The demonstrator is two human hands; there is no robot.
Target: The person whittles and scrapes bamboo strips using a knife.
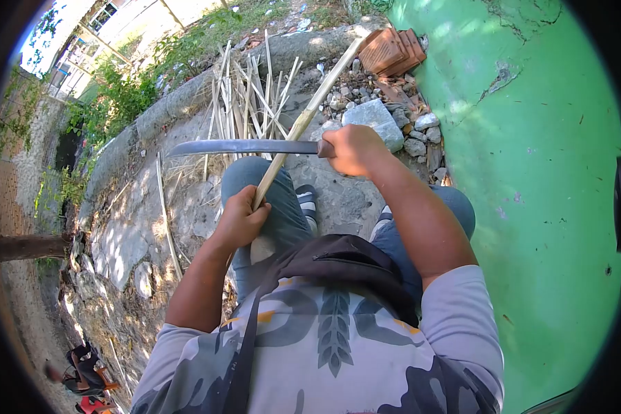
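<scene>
A long pale strip of split wood or bamboo [302, 124] slants up and to the right from my left hand [242, 219], whose fingers are wrapped round its lower end. In my right hand [356, 150] is the dark handle of a long-bladed knife [245, 147]. The blade points left, roughly level, and crosses the strip a little above my left hand. Whether the edge touches the strip or only overlaps it in view, I cannot tell.
Several pale strips [245, 103] lie piled beyond my knees. Stacked clay tiles [391, 52], a large stone block [375, 123] and rubble are at the upper right. A green wall or surface [531, 207] fills the right side. A low stone edge [145, 123] curves at the left.
</scene>
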